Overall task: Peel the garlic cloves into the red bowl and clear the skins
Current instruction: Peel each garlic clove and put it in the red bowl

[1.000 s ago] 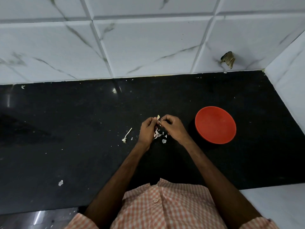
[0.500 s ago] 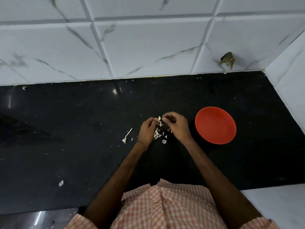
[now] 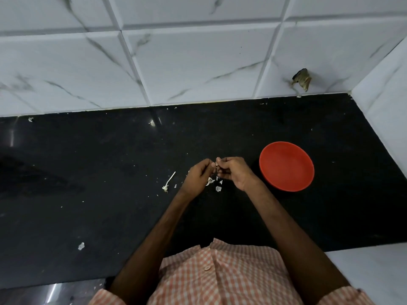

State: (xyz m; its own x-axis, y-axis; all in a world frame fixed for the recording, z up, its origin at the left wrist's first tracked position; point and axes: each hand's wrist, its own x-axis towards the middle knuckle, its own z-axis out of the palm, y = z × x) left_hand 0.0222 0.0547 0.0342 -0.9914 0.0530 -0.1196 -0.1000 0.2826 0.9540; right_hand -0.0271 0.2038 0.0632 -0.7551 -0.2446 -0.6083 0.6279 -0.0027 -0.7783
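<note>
While the two hands meet fingertip to fingertip just above the black bench (image 3: 88, 172), centre of frame, they pinch one garlic clove (image 3: 217, 169) between them. Only a pale sliver of it shows; fingers hide the rest. Left hand (image 3: 198, 176): fingers curled in, tips on the clove from the left. Right hand (image 3: 236, 172): knuckles up, thumb and forefinger nipped on it from the right. Forearms run in from the bottom edge over an orange-and-white checked shirt (image 3: 220, 274).

Red bowl (image 3: 286, 150): upright on the bench, right of the right hand, near but not touching.

Skins (image 3: 218, 189): small white flakes in a loose cluster on the bench, directly under and just below the hands. Pale stem (image 3: 169, 181) lies left of the left hand, tilted, frayed end lower. One more white scrap (image 3: 81, 246) well apart, lower left of frame. Fine white specks scattered across the bench up to the wall line.

Back: white marble-look tiled wall (image 3: 198, 62) fills the upper frame; a second white wall (image 3: 387, 95) closes the right side. Brown ragged lump (image 3: 302, 79) on the tiles, upper right, just above the bench edge; can't tell what it is. White surface (image 3: 363, 274) at lower right, beside the bench.
</note>
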